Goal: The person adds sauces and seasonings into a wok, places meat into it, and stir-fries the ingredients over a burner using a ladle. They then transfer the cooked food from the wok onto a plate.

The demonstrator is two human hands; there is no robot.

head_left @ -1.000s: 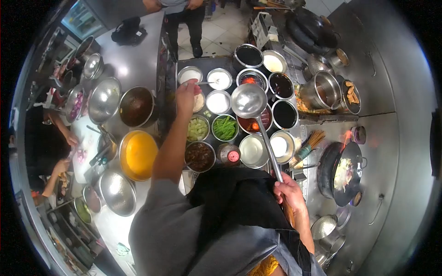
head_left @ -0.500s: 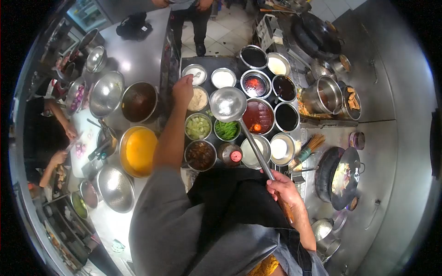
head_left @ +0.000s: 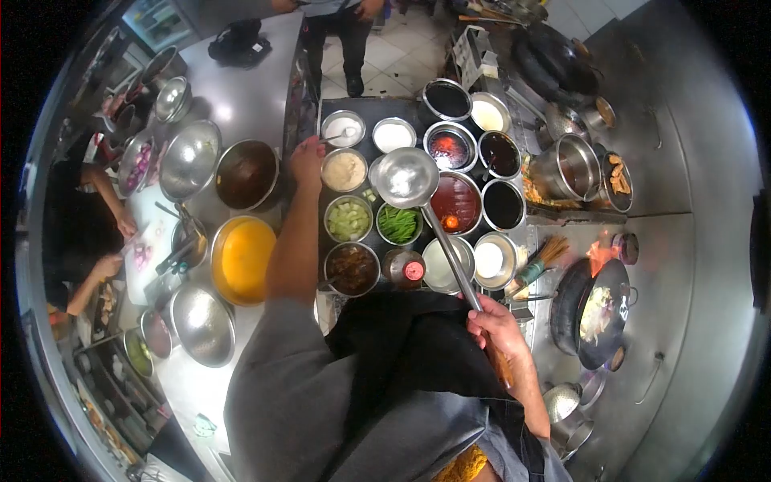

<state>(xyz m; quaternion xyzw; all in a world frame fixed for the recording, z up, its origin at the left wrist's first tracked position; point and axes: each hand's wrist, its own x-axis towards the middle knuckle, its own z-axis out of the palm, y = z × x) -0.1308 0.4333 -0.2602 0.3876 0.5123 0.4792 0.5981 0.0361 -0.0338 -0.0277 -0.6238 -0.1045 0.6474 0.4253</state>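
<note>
My right hand (head_left: 495, 328) is wrapped around the wooden handle of a long metal ladle (head_left: 408, 178). The ladle's bowl hangs over the containers, above the chopped greens (head_left: 399, 224) and the red sauce (head_left: 454, 206). At the left edge of the containers, my left hand (head_left: 306, 163) has its fingers closed on the handle of a small spoon (head_left: 334, 136). The spoon's tip lies in a metal bowl of white powder (head_left: 344, 120). Just below stands a tub of pale tan powder (head_left: 344, 170).
On the right, a wok (head_left: 604, 313) with pale food sits by an orange flame (head_left: 602, 257). A large bowl of yellow liquid (head_left: 242, 261) stands at left. A co-worker's hands (head_left: 116, 249) are at a white board (head_left: 144, 273). Another person (head_left: 337, 40) stands beyond the containers.
My left hand has moved slightly left and down, so the spoon's handle now shows. A flame has appeared by the wok. My right hand and the ladle are nearly still.
</note>
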